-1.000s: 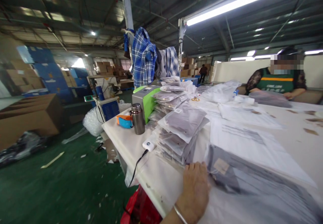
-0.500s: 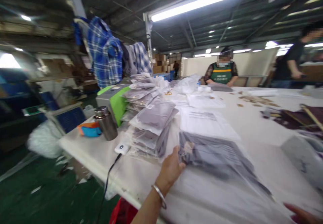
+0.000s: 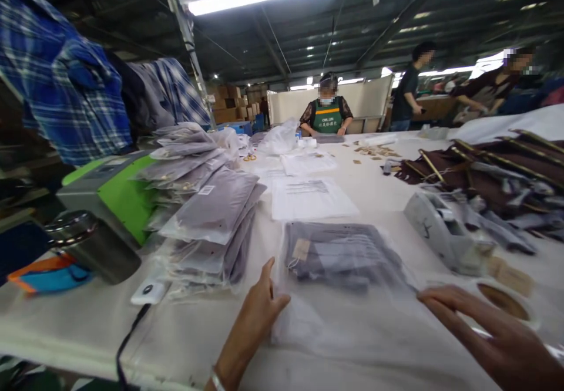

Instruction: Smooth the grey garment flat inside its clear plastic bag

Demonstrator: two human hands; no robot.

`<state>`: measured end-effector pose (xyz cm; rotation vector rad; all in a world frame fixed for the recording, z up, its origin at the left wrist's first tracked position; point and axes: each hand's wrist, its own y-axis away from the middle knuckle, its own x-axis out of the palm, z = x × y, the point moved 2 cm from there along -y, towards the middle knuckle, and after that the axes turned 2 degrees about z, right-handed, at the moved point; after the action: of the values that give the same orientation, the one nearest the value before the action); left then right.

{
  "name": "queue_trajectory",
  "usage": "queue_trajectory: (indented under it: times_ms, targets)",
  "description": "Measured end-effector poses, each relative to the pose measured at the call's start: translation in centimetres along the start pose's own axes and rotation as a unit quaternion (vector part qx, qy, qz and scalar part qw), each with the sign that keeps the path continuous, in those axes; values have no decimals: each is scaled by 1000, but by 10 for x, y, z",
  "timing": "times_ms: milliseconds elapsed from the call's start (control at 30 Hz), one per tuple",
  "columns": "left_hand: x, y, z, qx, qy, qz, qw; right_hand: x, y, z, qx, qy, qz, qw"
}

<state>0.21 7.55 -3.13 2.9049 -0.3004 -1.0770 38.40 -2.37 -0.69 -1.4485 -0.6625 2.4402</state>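
A clear plastic bag [image 3: 326, 320] lies flat on the table in front of me, with a folded grey garment [image 3: 339, 256] and a small tan tag [image 3: 301, 249] inside. My left hand [image 3: 255, 303] is at the bag's left edge, its index finger and thumb spread apart. At the opposite edge, my right hand [image 3: 489, 332] has its fingertips together on the plastic, pinching it. Left of the bag rises a stack of bagged grey garments [image 3: 211, 203]. Farther back lies a white bag with printed lines [image 3: 312, 200].
A steel flask [image 3: 97, 250], a green and grey box [image 3: 123, 197] and a corded white device [image 3: 150, 291] stand left. On the right are a tape dispenser [image 3: 440, 232], a tape roll [image 3: 506, 303] and dark maroon items [image 3: 484, 174]. A co-worker [image 3: 326, 112] sits across the white table [image 3: 379, 185].
The view has swung right and closer. My left hand has come off the garment's upper left corner to the bag's lower left edge. My right hand has come in to the bag's right edge.
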Motion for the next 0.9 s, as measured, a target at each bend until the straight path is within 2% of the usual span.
queue_trajectory:
  times_ms: [67,167,233,333,433,533,633,700,733,767,833,867,900]
  targets:
    - [0,2,1,-6,6,9,1000,16,-37,33,-82,-7,-6,997]
    - [-4,7,2,-36,47,-5,998,59,-74,73,-191,44,52,979]
    - [-6,10,2,-58,66,-13,996,91,-80,85,-232,76,106,964]
    - [-5,18,3,-94,82,0,992,127,-73,86,-249,92,166,950]
    - [-2,28,8,-127,112,30,985,141,-66,79,-243,96,173,950]
    - [-9,39,19,-133,129,48,982,142,-63,75,-249,87,159,952]
    - [-25,49,27,-111,2,2,994,142,-65,74,-249,84,158,952]
    - [-31,52,23,-31,-133,-63,989,143,-66,75,-245,82,163,952]
    - [-28,52,17,46,-196,-83,976,143,-67,75,-243,80,164,953]
    - [-22,52,8,144,-249,-86,954,141,-68,76,-245,75,164,953]
    - [1,49,-9,336,-332,-55,880,135,-69,79,-259,64,156,951]
    - [13,47,-16,397,-360,-33,843,129,-68,80,-265,58,147,951]
    - [24,44,-21,422,-381,-14,823,122,-67,82,-264,50,138,953]
